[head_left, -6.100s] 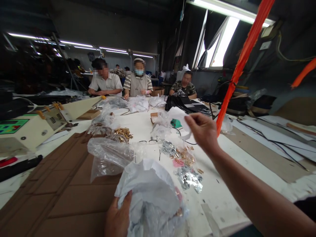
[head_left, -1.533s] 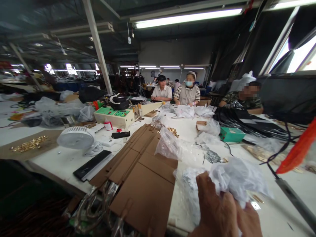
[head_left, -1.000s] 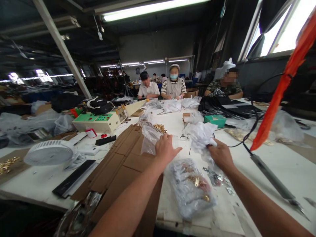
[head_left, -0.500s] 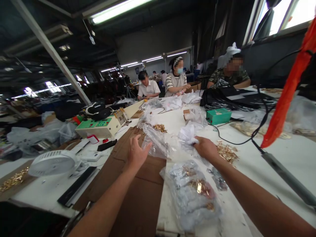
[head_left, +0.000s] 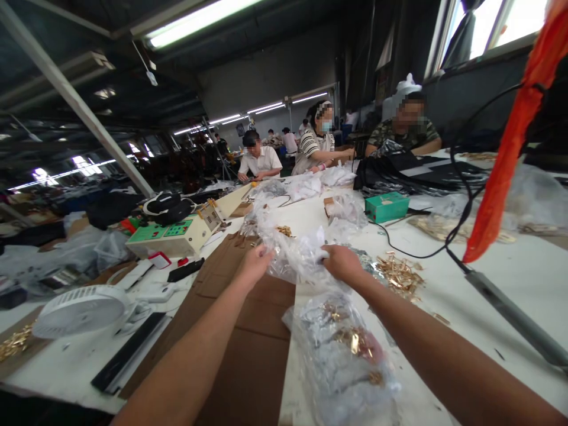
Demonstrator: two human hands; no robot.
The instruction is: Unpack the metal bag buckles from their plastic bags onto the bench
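Between my hands is a crumpled clear plastic bag point(head_left: 295, 255), stretched over the table. My left hand point(head_left: 256, 263) pinches its left edge, fingers closed. On the other side, my right hand point(head_left: 341, 263) grips a bunched whitish part of the same plastic. Nearer to me lies a larger clear bag point(head_left: 341, 361) with grey wrapped bundles and gold metal pieces inside. Loose gold metal pieces point(head_left: 399, 275) are heaped right of my right hand. A smaller gold pile point(head_left: 284, 231) sits just beyond the plastic.
Brown cardboard point(head_left: 248, 337) covers the table's left part. Further left are a white fan point(head_left: 82, 310) and a green-topped control box point(head_left: 171, 231). A green box point(head_left: 387, 207) with a black cable stands right. An orange strip point(head_left: 506, 142) hangs above a grey rod point(head_left: 515, 319). Several people sit across the table.
My left hand has moved from spread fingers to a closed hold on the plastic. My right hand has drawn its bunched plastic left and closer, uncovering more of the gold heap.
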